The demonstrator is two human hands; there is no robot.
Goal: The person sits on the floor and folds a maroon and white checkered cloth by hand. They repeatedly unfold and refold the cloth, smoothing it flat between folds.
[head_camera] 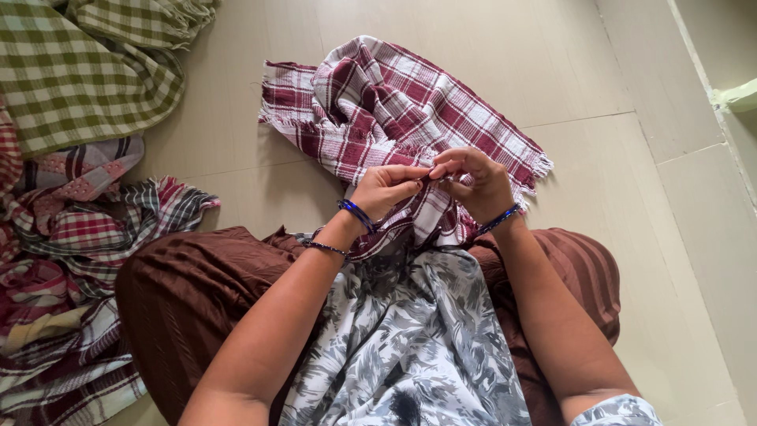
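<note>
Left hand (384, 188) and right hand (473, 180) pinching maroon checked cloth (394, 110), long axis running away up-left across floor (599, 181)

We note a green-and-white checked cloth (79, 71) spread on the tiled floor (599, 205) at upper left, a heap of mixed red, black and white checked cloths (71, 260) just below that green cloth, a pale green object (741, 95) far right of it

Blue bangles (356, 214), grey leaf-print top (410, 339) (brown trousers (189, 292)).
</note>
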